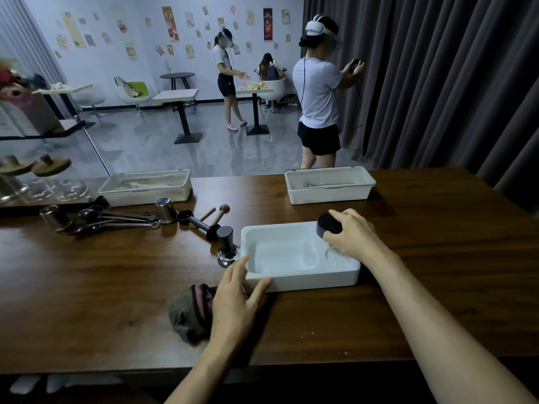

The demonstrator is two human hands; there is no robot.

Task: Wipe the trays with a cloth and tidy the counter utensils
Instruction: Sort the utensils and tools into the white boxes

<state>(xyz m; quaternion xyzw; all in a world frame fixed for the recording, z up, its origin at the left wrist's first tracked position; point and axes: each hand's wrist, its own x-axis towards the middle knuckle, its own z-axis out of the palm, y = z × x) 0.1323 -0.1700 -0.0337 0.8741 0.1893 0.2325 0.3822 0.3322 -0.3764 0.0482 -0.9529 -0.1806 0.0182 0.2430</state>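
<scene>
At the far left edge of the dark wooden counter (87, 287) stand glass jars (32, 185) with wooden lids. To their right, in the middle left of the frame, the utensils lie scattered: a steel cup (54, 217) on its side, a fan of dark measuring spoons (113, 220), a second steel cup (166, 210), a black scoop (191, 219), a wooden pestle (219, 214) and a black-handled tamper (225, 243) on its steel base, just beside the near tray's left end. Behind them sits a lidded tray (145, 188). In the lower centre a crumpled grey-green cloth (186, 310) with a pink-edged border lies on the counter, just beside the left wrist and held by no one. The left hand (236, 295) is spread with straight fingers, its forefinger along the left rim and its thumb against the front wall of the white tray (306, 279), grasping nothing. Over that tray's right, round recess the right hand (354, 236) curls its fingers round a short black cylinder (328, 225). At the upper right of the counter stands an open tray (329, 193), well apart.
</scene>
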